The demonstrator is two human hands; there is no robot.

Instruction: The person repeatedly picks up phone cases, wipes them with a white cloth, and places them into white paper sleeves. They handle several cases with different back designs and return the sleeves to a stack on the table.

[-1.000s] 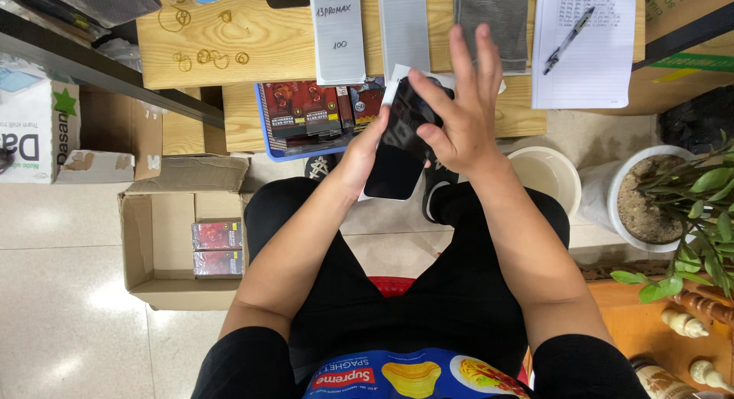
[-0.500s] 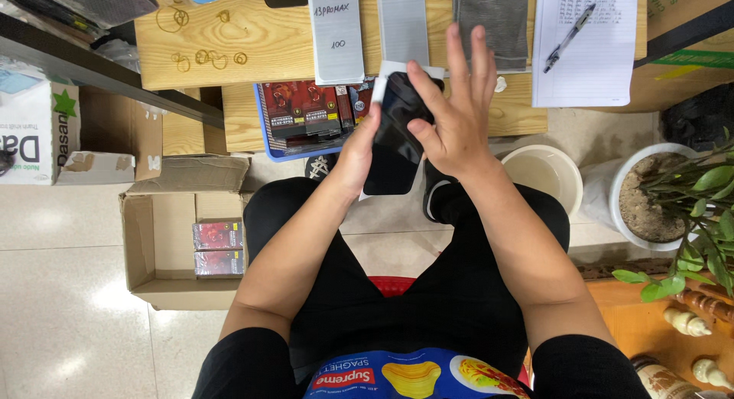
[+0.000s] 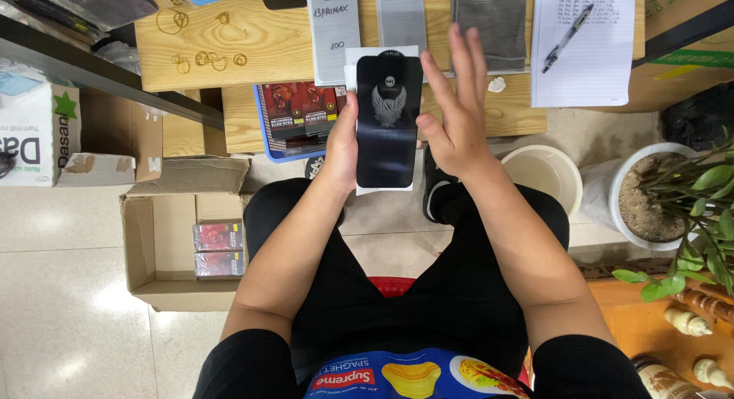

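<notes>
Screen protector (image 3: pixel 388 122), black and glossy with a pale winged emblem near its upper end, stands upright in front of me, backed by a white card sleeve (image 3: pixel 382 188) whose edges show above and below it. My left hand (image 3: pixel 342 143) has hold of it along its left edge: thumb lying on the front near that edge, the other fingers hidden behind, so I cannot tell how they are set. My right hand (image 3: pixel 453 112) is spread wide, fingers straight and pointing away from me, gripping nothing; only the thumb reaches toward the protector's right edge, and contact there looks likely but is not certain. Both forearms rise from my lap, where I sit in black shorts. Beyond the protector lies a wooden table (image 3: pixel 267 39). On it, just behind the protector, rest a white handwritten label card (image 3: pixel 333 32), a frosted clear sheet (image 3: pixel 401 16) and a grey cloth (image 3: pixel 498 24). Further right is a lined paper sheet (image 3: pixel 604 70) with a pen (image 3: pixel 567 36) on it, and a small crumpled white scrap (image 3: pixel 497 84) lies between cloth and paper. Several rubber bands (image 3: pixel 206 56) are scattered on the table's left part. A blue tray of red packets (image 3: pixel 294 120) sits at the table's near edge, just beside my left hand. On the floor to my left stands an open cardboard box (image 3: pixel 160 246) holding two red packets. To my right are a white bucket (image 3: pixel 544 173) and a potted plant (image 3: pixel 673 192).
</notes>
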